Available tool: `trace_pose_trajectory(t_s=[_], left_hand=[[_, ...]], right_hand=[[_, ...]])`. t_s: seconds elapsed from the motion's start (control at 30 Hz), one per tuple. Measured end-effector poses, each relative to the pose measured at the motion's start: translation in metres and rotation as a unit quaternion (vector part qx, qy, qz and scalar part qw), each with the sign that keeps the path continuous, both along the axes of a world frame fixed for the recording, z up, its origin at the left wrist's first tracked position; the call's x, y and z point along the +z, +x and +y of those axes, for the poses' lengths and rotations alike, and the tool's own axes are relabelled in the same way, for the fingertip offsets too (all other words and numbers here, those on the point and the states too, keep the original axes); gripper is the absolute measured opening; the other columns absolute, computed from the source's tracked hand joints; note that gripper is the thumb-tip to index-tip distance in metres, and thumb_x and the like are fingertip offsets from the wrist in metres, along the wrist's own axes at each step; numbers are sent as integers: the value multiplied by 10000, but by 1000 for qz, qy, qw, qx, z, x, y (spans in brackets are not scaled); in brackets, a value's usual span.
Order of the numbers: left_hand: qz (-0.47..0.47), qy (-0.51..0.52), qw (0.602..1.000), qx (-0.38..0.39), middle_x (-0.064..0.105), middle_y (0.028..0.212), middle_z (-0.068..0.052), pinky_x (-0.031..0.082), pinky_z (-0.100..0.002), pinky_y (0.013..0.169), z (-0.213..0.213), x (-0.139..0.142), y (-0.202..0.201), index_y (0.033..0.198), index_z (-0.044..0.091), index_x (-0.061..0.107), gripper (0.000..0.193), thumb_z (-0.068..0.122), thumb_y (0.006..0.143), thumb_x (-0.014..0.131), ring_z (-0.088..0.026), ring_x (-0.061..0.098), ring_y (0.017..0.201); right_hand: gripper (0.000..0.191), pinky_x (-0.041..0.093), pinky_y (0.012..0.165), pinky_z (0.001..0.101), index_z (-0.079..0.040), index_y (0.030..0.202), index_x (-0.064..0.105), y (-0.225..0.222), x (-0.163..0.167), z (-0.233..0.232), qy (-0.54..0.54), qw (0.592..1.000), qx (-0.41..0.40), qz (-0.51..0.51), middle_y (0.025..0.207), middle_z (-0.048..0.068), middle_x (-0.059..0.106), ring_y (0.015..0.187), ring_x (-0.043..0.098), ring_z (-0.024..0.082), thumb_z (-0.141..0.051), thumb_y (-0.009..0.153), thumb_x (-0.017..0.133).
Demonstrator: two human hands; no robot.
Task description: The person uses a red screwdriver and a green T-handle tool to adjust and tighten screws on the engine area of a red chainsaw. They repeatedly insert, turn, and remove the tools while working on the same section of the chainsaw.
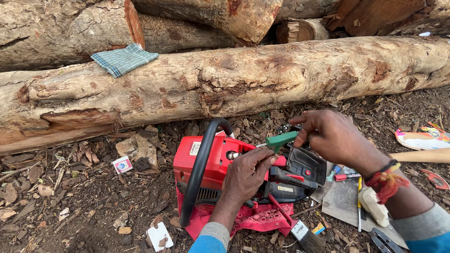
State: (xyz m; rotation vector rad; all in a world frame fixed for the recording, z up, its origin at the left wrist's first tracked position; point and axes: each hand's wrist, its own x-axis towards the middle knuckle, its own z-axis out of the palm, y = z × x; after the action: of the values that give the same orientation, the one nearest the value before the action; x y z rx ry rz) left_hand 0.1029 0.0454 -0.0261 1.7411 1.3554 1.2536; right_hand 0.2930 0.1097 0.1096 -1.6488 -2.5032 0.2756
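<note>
Left hand presses the red chainsaw; right hand grips a green-handled tool — big log beyond them, paintbrush just below.

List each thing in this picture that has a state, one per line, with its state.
chainsaw: lying on a red cloth, top cover off
black cover: off, lying open side up
green-handled tool: held at the saw's top
left hand: resting on the chainsaw
right hand: gripping the tool
checked cloth: folded on a log

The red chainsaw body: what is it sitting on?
The red chainsaw body lies on a red patterned cloth, spread over bark-strewn ground. The left hand rests on it. What lies beneath the cloth is hidden.
</note>
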Motion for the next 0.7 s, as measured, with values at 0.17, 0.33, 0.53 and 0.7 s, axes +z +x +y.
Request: trace_pose_trajectory(t_s=[0.17,0.33,0.53,0.7], left_hand=[[-11,42,999,-12,786,971,-49,597,-374,726,0,-5,0,1107,131,751,301,380,959,671,-192,758,843],[10,-1,1000,16,782,960,-70,589,-406,726,3,-11,1,1111,130,718,302,384,953,673,-232,764,845],[32,90,995,32,751,988,-103,553,-484,727,3,-10,-4,1144,114,670,269,232,914,595,-339,729,910],[23,29,999,18,750,888,-83,553,-453,702,-5,1,-1,1049,111,668,266,367,995,621,-286,749,834]], right_hand=[[327,438,970,564,-122,861,816,-29,4,3,120,983,54,-127,1414,55,620,1240,593,311,-295,912,543],[493,338,998,648,-185,1149,759,-65,5,-15,60,980,150,-115,1456,141,546,1369,467,316,-533,965,462],[585,193,1095,711,-214,985,799,-36,-10,-58,165,957,221,-94,1589,147,392,1453,286,323,-636,988,393],[665,127,1147,671,-175,1053,790,19,-22,-53,191,972,122,-65,1633,135,360,1513,251,340,-622,1033,299]])
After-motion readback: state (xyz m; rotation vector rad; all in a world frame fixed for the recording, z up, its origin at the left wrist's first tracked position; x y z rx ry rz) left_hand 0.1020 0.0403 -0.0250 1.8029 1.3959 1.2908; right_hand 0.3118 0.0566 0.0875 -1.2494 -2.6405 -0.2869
